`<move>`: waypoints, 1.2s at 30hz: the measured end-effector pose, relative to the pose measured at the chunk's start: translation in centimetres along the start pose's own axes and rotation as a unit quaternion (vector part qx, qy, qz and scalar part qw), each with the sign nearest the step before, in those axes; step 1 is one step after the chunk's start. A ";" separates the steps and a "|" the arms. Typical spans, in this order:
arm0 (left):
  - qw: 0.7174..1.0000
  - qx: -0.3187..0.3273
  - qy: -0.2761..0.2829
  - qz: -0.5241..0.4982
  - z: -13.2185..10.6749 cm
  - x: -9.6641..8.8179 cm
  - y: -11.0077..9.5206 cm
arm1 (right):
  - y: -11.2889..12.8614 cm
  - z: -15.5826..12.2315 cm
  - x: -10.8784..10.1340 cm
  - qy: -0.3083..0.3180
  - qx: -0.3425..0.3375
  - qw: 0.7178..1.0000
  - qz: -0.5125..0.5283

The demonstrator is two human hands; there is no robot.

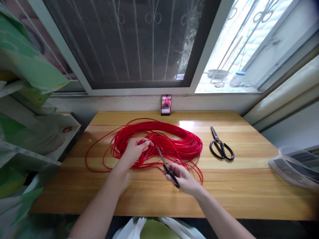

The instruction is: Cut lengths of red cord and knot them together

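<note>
A large loose coil of thin red cord point(184, 139) lies on the wooden table, with stray loops spreading to the left and front. My left hand point(138, 147) is over the coil's near left part, its fingers pinched on a strand of the cord. In my right hand point(180, 176) is a pair of scissors point(163, 159) with dark handles, its blades pointing up and left toward the left hand's fingertips. The blades look nearly closed; whether they touch a strand I cannot tell.
Another pair of black-handled scissors point(219, 144) rests to the right of the coil. A phone point(166, 105) stands against the wall at the table's point(249, 186) back edge. Clear plastic containers point(294, 166) sit at the right, and a white shelf point(62, 146) is on the left.
</note>
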State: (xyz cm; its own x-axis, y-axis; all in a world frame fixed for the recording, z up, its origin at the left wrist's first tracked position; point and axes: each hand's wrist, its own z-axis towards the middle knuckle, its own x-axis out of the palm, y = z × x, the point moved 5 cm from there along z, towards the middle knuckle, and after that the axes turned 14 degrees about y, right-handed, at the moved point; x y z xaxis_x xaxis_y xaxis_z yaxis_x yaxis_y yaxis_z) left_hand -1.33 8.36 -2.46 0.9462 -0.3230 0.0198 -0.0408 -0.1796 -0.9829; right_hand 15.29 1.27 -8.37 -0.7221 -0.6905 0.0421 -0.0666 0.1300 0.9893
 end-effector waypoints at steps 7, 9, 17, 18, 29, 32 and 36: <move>0.999 -0.013 0.043 0.008 -1.0 0.8 -0.7 | 2.2 -0.1 -3.4 0.037 0.027 0.961 -0.274; 0.998 -0.015 0.063 0.012 -1.1 1.2 -0.7 | 3.4 0.4 -3.6 0.064 0.017 0.957 -0.282; 0.995 -0.022 0.100 0.008 -1.0 2.1 -0.6 | 5.3 1.6 -4.0 0.072 0.041 0.948 -0.309; 0.994 -0.019 0.106 0.011 -0.9 2.2 -0.7 | 5.4 1.6 -4.0 0.072 0.044 0.947 -0.311; 0.993 -0.034 0.116 0.005 -0.9 2.3 -1.1 | 4.5 1.5 -4.2 0.023 0.041 0.963 -0.264; 0.994 -0.046 0.095 -0.003 -0.8 2.1 -1.0 | 4.2 1.5 -4.2 0.020 0.051 0.967 -0.250; 0.994 -0.062 0.090 -0.020 -0.4 2.0 -0.5 | 4.0 1.9 -4.2 0.002 0.025 0.976 -0.215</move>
State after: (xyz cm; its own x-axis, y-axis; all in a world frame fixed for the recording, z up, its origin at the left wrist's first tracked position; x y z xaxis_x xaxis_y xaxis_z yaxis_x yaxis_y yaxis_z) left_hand 0.48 7.38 -1.84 0.8753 -0.4727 0.1016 -0.0544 -0.3051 -0.9508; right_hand 16.78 6.00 -4.87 -0.6164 -0.6920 -0.3757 -0.3965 -0.1394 0.9074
